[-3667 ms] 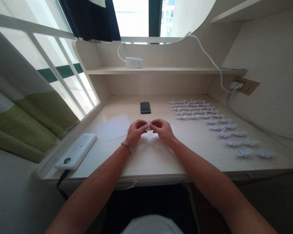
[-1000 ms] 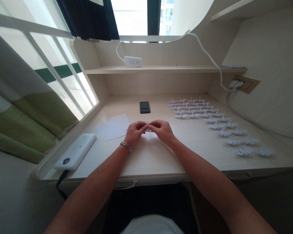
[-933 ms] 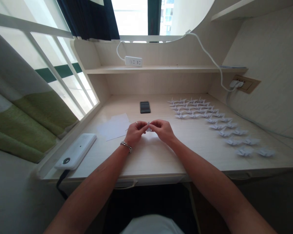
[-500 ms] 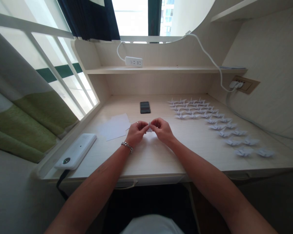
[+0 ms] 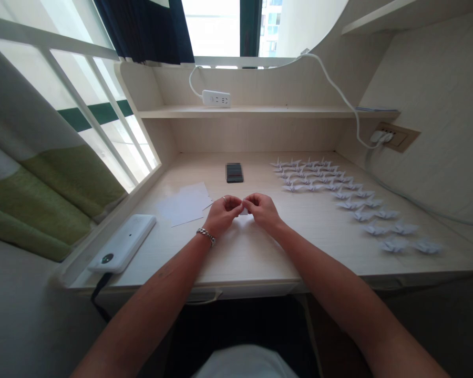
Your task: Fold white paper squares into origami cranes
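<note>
My left hand [image 5: 222, 213] and my right hand [image 5: 261, 210] meet over the middle of the desk [image 5: 252, 252]. Both pinch a small folded piece of white paper [image 5: 243, 211], mostly hidden between the fingertips. A bracelet sits on my left wrist and a ring on a left finger. Loose white paper sheets [image 5: 185, 205] lie just left of my left hand.
Several small folded paper cranes [image 5: 339, 194] lie in rows across the right of the desk. A dark phone [image 5: 234, 172] lies at the back centre. A white device [image 5: 123, 243] rests at the left edge. A power strip [image 5: 216, 98] sits on the shelf, with a cable running to a wall socket [image 5: 394, 137].
The hands have drawn a little closer together and lower toward the desk; the folded paper shows less between the fingers than before. Nothing else on the desk has moved.
</note>
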The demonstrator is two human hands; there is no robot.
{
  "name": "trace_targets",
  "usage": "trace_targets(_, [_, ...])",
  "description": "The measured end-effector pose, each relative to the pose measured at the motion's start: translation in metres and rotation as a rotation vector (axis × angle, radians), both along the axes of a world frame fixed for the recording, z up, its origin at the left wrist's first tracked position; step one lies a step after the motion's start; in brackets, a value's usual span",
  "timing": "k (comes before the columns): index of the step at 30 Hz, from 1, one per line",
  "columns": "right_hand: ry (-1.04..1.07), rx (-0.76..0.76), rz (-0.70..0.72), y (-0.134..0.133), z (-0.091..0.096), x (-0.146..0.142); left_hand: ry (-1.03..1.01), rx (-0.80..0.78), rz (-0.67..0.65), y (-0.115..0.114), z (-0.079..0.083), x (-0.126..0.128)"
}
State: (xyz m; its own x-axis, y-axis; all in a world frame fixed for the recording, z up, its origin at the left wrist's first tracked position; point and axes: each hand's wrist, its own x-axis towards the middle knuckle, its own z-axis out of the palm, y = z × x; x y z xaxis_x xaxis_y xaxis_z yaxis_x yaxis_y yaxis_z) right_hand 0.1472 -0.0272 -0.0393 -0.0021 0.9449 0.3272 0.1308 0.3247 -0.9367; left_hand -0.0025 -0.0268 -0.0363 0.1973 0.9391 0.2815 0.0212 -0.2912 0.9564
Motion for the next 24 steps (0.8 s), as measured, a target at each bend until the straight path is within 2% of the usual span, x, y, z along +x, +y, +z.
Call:
trace_targets(3, [0.066,-0.032,0.023,-0.001,0.001,-0.001,-0.076,-0.043,0.003,0.001,0.0,0.0])
trace_targets(8, [0.174,-0.173,0.17,-0.002,-0.001,-0.003,-0.167,-0.118,0.038,0.005,-0.002,-0.002])
trace_targets(14, [-0.019,-0.012,0.109,-0.003,-0.004,-0.003,-0.128,-0.155,0.043,0.01,-0.006,-0.005])
trace_targets(20, [-0.14,-0.083,0.156,-0.006,-0.001,-0.005,-0.139,-0.168,0.095,0.008,-0.003,-0.007])
trace_targets(24, [-0.221,-0.024,0.087,-0.009,0.001,-0.003,-0.163,-0.194,0.078,0.004,0.001,-0.005])
